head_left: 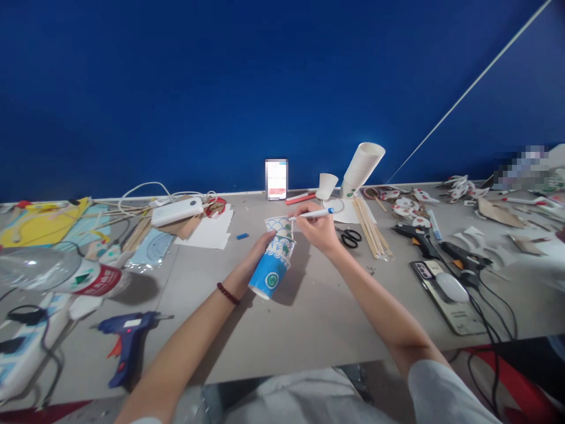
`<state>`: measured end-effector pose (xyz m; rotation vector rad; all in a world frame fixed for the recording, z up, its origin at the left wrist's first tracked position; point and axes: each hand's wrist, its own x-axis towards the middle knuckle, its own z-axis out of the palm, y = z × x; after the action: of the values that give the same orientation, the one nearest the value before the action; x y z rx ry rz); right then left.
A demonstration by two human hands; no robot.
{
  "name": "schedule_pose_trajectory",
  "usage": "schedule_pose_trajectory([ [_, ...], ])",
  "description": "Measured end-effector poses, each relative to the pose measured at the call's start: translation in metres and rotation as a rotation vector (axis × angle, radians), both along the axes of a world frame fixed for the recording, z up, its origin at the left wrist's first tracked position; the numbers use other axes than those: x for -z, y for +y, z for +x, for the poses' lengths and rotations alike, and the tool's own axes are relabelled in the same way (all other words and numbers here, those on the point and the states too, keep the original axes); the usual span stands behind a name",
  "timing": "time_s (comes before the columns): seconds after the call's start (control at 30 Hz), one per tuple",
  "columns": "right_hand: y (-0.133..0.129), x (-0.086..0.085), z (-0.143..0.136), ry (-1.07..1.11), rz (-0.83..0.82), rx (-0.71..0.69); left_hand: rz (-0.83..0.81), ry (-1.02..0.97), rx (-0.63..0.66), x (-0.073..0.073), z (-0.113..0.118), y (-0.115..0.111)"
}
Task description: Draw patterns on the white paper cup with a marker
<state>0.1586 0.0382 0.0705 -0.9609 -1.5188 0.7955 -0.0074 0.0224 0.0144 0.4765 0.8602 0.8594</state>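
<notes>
My left hand (pixel 263 242) grips a paper cup (pixel 270 274) from its left side, fingers partly hidden behind it. The cup is tilted, solid blue at its near end with a round green logo, and carries blue wave patterns and green patches toward the far end. In my right hand (pixel 318 227) is a white marker (pixel 315 214) with a blue end, its tip at the far part of the cup. A small blue marker cap (pixel 242 236) lies on the table to the left of the cup.
A phone (pixel 276 179) stands against the blue wall. Stacked white cups (pixel 362 168), black scissors (pixel 351 237) and wooden sticks (pixel 371 229) lie right. A blue glue gun (pixel 128 341) and a plastic bottle (pixel 66 272) are left; black glue guns (pixel 459 257) and a phone (pixel 445 300) sit right.
</notes>
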Motion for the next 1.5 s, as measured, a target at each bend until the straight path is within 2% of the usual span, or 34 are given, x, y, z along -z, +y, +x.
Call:
schedule_pose_trajectory([
  [0.8, -0.001, 0.002, 0.000, -0.050, -0.002, -0.001, 0.010, -0.005, 0.024, 0.005, -0.001, 0.001],
  [1.03, 0.002, 0.004, 0.001, 0.095, -0.017, -0.026, 0.038, -0.029, 0.016, 0.002, 0.000, 0.001],
  [1.33, 0.004, 0.004, -0.002, 0.198, -0.092, -0.075, -0.086, -0.034, -0.008, -0.013, 0.001, -0.005],
  [1.5, 0.006, 0.004, -0.002, 0.241, -0.105, -0.066, -0.025, -0.108, 0.048, -0.006, 0.001, -0.003],
])
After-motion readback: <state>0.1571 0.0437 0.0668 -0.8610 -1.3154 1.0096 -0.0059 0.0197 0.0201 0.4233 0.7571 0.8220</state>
